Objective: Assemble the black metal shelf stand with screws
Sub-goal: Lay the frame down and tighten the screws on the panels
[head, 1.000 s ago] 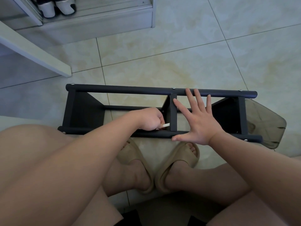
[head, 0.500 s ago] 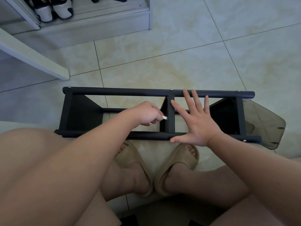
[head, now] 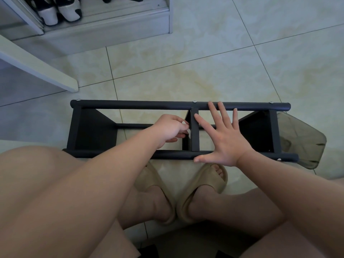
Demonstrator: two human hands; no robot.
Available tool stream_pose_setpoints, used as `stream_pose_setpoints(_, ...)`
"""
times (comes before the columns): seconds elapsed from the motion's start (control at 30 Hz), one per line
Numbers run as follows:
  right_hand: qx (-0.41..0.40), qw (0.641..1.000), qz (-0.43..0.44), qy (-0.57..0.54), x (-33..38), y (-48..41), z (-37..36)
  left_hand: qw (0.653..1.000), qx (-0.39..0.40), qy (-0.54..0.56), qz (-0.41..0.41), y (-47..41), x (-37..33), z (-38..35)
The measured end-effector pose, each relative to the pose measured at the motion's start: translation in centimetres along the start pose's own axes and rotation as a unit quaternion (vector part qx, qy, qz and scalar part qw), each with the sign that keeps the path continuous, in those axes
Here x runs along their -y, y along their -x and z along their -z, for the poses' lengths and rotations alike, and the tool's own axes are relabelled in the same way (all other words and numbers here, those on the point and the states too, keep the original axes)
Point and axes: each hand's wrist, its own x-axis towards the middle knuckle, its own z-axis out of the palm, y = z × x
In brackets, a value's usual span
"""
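Black metal shelf stand (head: pixel 139 104) lies on its side beneath both hands. Right hand (head: pixel 223 138) is spread flat, bracing it. Left hand (head: pixel 170 130) pinches a small pale piece (head: pixel 184 122) beside the middle upright (head: pixel 195 135). Judged rigid, fairly light, smooth-coated; best held by the rails.

Tile floor (head: pixel 204 53) w/ blk shelf stand (head: pixel 139 104)
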Motion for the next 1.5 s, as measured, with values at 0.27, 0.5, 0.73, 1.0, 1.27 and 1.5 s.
stream_pose_setpoints(0.27, -0.003, 1.0, -0.001, -0.003, 0.0, 0.0, -0.1, 1.0, -0.012, 0.013, 0.016, 0.1, -0.2, 0.4)
stream_pose_setpoints(0.5, 0.002, 1.0, -0.002, -0.001, 0.0, 0.0, 0.0, 1.0, -0.008, 0.009, 0.012, 0.0, -0.2, 0.2)
stream_pose_setpoints(0.73, 0.007, 1.0, -0.005, 0.002, 0.0, 0.0, 0.1, 0.999, 0.016, -0.029, 0.043, 0.0, 0.0, 0.1)
stream_pose_setpoints(1.0, 0.005, 1.0, -0.004, 0.007, 0.0, 0.0, 0.1, 0.996, 0.039, -0.001, 0.079, 0.3, -0.3, -0.2)
stream_pose_setpoints(1.27, -0.001, 1.0, -0.002, 0.004, 0.2, 0.1, 0.0, 0.994, 0.053, -0.036, 0.085, 0.7, -0.4, -0.5)
stream_pose_setpoints(1.5, -0.001, 1.0, -0.001, 0.004, 0.1, 0.1, -0.2, 0.991, 0.082, -0.093, 0.053, 0.4, -0.2, 0.7)
